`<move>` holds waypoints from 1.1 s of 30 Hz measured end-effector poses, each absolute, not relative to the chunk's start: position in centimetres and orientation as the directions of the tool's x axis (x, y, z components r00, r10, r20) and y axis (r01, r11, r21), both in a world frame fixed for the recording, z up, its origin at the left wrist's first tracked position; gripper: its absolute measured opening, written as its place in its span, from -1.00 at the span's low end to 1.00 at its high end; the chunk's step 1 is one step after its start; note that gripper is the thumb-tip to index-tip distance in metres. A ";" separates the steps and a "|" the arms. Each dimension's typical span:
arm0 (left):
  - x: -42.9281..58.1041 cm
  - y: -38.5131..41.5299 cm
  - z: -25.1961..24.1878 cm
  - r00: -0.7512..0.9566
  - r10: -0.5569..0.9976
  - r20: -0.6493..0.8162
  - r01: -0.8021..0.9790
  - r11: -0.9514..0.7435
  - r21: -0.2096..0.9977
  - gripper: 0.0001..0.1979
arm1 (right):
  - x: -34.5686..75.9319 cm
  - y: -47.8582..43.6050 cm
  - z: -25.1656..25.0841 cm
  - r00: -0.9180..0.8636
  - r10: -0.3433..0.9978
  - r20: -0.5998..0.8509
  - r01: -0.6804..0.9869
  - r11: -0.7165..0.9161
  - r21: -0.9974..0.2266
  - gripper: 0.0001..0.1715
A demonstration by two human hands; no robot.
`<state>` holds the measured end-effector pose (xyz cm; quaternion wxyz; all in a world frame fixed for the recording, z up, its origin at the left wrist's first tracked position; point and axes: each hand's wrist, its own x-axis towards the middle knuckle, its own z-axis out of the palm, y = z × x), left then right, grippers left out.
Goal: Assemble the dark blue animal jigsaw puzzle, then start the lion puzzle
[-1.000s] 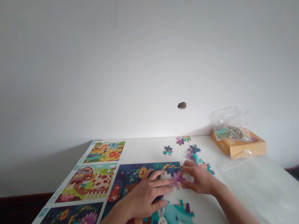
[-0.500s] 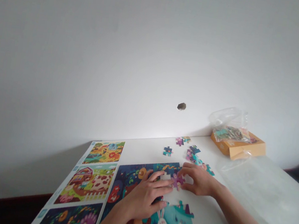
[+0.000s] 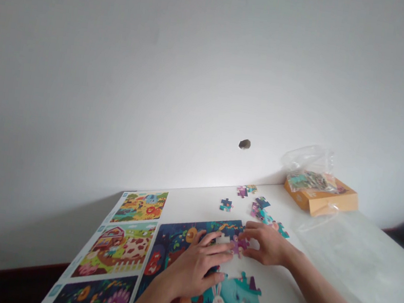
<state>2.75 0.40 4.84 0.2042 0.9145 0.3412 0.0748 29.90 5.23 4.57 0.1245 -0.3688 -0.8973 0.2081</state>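
Observation:
A partly assembled jigsaw puzzle with rabbits and dark foliage lies on the white table. My left hand rests flat across its middle, fingers spread, the fingertips close to a gap. At the upper right edge of the puzzle, my right hand pinches a purple puzzle piece between thumb and fingers. That piece sits against the assembled part; whether it is fully locked in I cannot tell. My left palm and wrist hide part of the picture beneath.
Several loose puzzle pieces lie beyond the puzzle. A yellow box carries a clear bag of pieces at the back right, with a plastic sheet in front. A printed picture sheet lies at left. The wall borders the table.
Almost nothing differs. The view has shifted very slightly, and both hands stay in place, the right one still on the purple puzzle piece.

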 end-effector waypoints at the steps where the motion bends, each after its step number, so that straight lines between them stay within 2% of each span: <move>1: 2.7 0.4 4.8 0.756 0.655 -0.002 0.594 -0.684 0.424 -0.54 | 29.9 5.2 4.6 -0.698 0.713 0.067 0.613 0.643 -0.459 -0.71; 11: 2.8 0.5 4.9 0.754 0.656 -0.013 0.598 -0.679 0.425 -0.55 | 29.4 5.2 5.2 -0.675 0.737 -0.019 0.685 0.617 -0.387 -0.68; 16: 2.7 0.4 4.9 0.753 0.658 -0.016 0.598 -0.674 0.434 -0.55 | 29.3 5.1 5.2 -0.668 0.744 -0.013 0.694 0.617 -0.370 -0.69; 22: 2.5 0.5 4.7 0.747 0.664 -0.035 0.602 -0.652 0.461 -0.37 | 29.0 4.9 5.1 -0.669 0.743 0.000 0.693 0.624 -0.361 -0.64; 25: 2.5 0.5 4.6 0.754 0.656 -0.018 0.592 -0.668 0.451 -0.41 | 29.1 5.1 5.0 -0.654 0.756 0.022 0.701 0.617 -0.357 -0.63; 27: 2.5 0.6 4.5 0.758 0.653 0.000 0.585 -0.679 0.444 -0.43 | 29.7 5.5 4.8 -0.580 0.810 0.087 0.740 0.568 -0.361 -0.68; 30: 2.5 0.6 4.4 0.758 0.652 0.007 0.585 -0.685 0.435 -0.43 | 31.7 6.7 4.3 -0.292 0.929 0.225 0.873 0.355 -0.333 -0.70; 33: 2.4 0.6 4.3 0.759 0.652 0.011 0.585 -0.689 0.428 -0.45 | 34.3 7.8 3.6 -0.068 0.971 0.229 0.951 0.132 -0.279 -0.56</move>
